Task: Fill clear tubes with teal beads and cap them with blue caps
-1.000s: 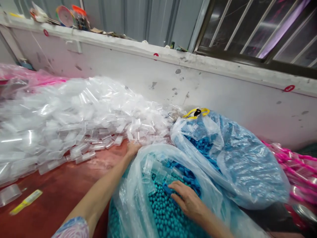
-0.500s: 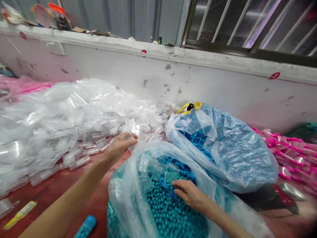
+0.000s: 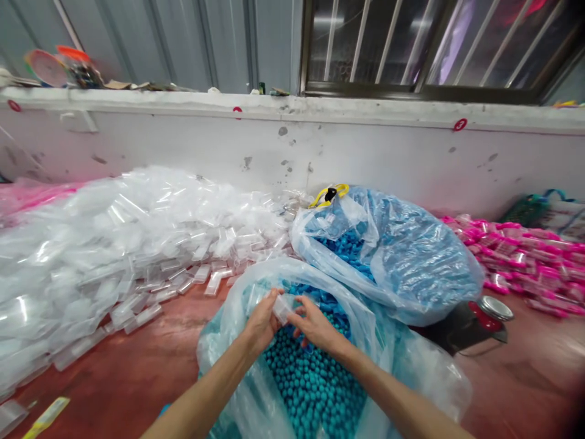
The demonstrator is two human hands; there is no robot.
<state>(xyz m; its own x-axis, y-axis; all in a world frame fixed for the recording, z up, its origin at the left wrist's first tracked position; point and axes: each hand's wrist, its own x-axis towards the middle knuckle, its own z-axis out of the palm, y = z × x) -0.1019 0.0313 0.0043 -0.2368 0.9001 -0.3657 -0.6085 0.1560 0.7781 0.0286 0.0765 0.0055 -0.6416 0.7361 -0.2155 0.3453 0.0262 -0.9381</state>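
Over a clear plastic bag (image 3: 242, 390) full of small teal beads (image 3: 311, 378), my two hands are close together. My left hand (image 3: 264, 320) is closed on a clear plastic case (image 3: 283, 306), tilted between thumb and fingers. Facing it, my right hand (image 3: 317, 326) has its fingertips at the case's right side, its fingers curled. A small blue plastic piece (image 3: 308, 347) shows under those fingers and seems held there; its exact shape is hard to make out. More blue pieces (image 3: 320, 299) lie on the beads at the back of the bag.
A large heap of clear cases (image 3: 150, 231) spreads to the left. Behind, another bag (image 3: 420, 256) holds blue pieces. To the right are a dark kettle-like vessel (image 3: 475, 329) and pink-ended cases (image 3: 539, 262). A yellow-handled tool (image 3: 48, 414) lies front left.
My left hand has come from the heap toward me and right, bringing a clear case over the bag. My right hand has risen slightly left from the beads to meet it. The view has shifted.
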